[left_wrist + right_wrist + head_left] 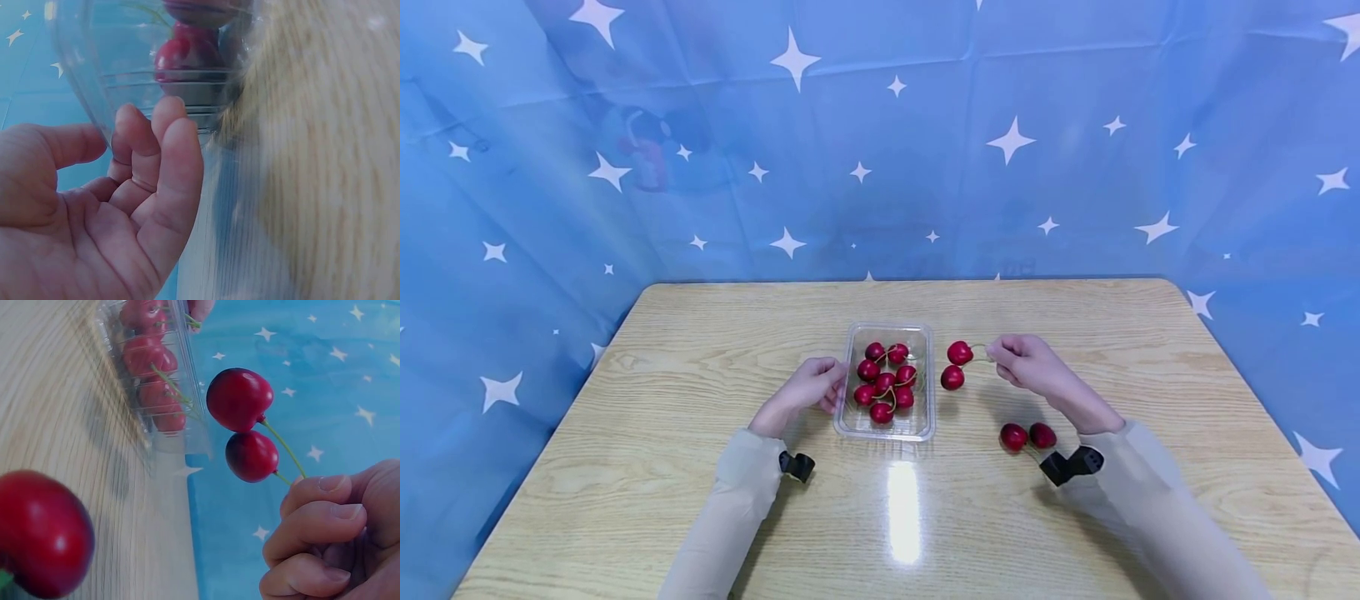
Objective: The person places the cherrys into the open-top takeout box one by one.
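A clear plastic box (922, 426) holding several red cherries (884, 383) stands mid-table. At its left side is my left hand (812, 385); in the left wrist view the thumb lies at the rim and the curled fingers (178, 169) rest against the ribbed wall. My right hand (1026, 360) pinches the green stems of a pair of cherries (240, 400), which hang just right of the box. In the right wrist view the fingers fold over the stem ends and hide them.
Two more cherries (1013, 437) joined by stems lie on the wooden table (662, 433), under the right wrist. A blue curtain with white stars (880, 142) hangs behind the table's far edge. Black wrist cameras (796, 467) sit at both sleeves.
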Available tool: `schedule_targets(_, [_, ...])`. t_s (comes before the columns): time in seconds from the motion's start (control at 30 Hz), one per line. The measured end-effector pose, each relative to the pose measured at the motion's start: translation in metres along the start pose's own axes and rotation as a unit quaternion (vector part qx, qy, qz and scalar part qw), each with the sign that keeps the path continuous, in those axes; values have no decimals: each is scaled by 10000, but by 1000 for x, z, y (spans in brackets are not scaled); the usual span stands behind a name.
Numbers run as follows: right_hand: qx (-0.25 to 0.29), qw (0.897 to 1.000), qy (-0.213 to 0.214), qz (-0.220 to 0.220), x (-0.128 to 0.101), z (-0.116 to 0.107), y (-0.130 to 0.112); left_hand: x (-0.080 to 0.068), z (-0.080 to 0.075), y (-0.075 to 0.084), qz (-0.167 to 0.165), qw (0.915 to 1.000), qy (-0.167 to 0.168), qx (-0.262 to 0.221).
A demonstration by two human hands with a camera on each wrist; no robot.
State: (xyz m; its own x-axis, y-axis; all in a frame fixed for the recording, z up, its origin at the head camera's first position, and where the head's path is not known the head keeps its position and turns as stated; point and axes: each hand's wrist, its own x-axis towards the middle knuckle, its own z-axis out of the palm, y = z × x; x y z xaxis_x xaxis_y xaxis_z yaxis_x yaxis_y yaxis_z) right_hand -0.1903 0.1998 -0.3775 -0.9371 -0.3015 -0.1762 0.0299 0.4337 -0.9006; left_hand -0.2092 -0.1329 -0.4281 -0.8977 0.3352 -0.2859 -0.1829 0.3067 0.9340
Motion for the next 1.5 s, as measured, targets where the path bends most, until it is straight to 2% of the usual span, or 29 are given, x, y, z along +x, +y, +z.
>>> schedule_targets(0.8, [352, 9988, -176, -291, 14, 28, -12, 1, 0, -1, -52, 10000, 32, 15])
schedule_targets(1.17, [331, 9987, -271, -276, 19, 47, -18, 0, 0, -1, -14, 10000, -15, 13])
schedule_targets(1.5, [296, 9977, -410, -456, 23, 67, -24, 0, 0, -1, 29, 10000, -57, -12])
